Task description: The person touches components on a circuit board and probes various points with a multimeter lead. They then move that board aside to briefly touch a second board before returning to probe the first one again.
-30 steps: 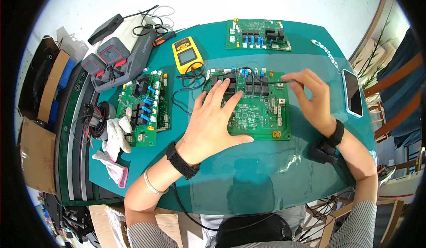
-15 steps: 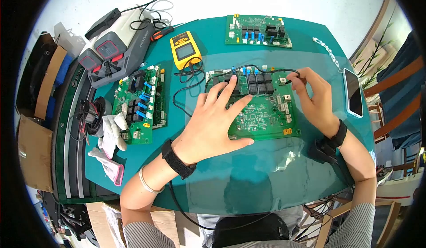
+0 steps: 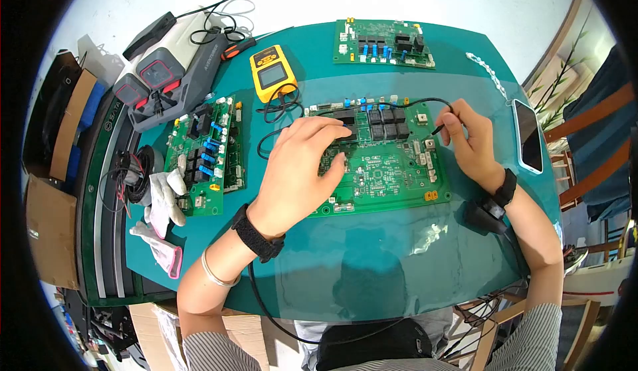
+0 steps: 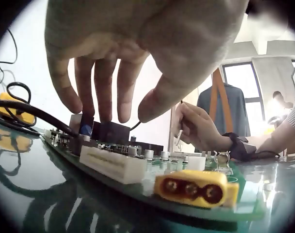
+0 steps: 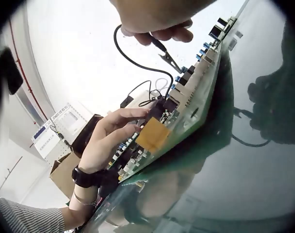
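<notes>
A green circuit board [image 3: 399, 191] with black relays [image 3: 389, 124] lies on the table in front of me. My left hand [image 3: 299, 168] is over its left part, fingers bent down loosely with fingertips at the black relays and thumb apart. Above the board's right edge, my right hand [image 3: 470, 135] pinches an alligator clip [image 5: 170, 62] on a black lead [image 3: 425, 100]. The clip's metal jaws point down towards the board in the right wrist view. That lead arches over the board's back edge. A yellow handheld tester [image 3: 272, 75] with black cables sits behind on the left.
Another circuit board [image 3: 385, 44] lies at the back, and stacked boards [image 3: 206, 158] stand left. White gloves [image 3: 163, 205], a cable coil [image 3: 141, 178] and a grey-white machine [image 3: 166, 72] line the left side. A phone [image 3: 528, 135] lies at the right edge.
My left hand has drawn back leftwards and its spread fingers have bent, uncovering more of the board. The right hand keeps the lead, with its end now pointing down.
</notes>
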The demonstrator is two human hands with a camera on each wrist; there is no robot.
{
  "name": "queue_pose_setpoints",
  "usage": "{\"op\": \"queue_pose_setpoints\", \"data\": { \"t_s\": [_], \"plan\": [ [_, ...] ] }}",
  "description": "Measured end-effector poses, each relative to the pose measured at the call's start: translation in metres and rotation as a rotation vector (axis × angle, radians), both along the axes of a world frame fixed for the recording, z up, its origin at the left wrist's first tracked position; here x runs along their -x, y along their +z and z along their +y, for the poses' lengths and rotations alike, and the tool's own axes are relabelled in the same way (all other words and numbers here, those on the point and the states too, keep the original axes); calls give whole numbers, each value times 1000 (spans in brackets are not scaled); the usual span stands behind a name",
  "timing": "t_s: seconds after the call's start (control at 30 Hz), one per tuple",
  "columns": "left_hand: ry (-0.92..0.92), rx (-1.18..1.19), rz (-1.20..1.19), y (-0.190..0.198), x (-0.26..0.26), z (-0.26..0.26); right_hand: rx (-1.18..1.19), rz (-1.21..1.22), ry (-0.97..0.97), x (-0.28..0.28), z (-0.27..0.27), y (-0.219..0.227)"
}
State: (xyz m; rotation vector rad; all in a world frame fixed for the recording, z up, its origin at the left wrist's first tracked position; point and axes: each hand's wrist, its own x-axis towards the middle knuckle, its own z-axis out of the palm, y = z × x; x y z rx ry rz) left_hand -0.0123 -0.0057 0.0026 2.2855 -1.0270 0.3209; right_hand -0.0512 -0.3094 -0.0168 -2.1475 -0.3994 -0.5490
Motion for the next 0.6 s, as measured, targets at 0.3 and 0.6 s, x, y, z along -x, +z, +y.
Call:
{"op": "queue_pose_setpoints", "data": {
  "t_s": [0.3,0.6],
  "plan": [
    [44,36,40,-1,-8,5,121,-45,68,-5,-2,-5],
    [21,40,15,0,-3,1,194,-91,123,-10,3,-3]
  ]
}}
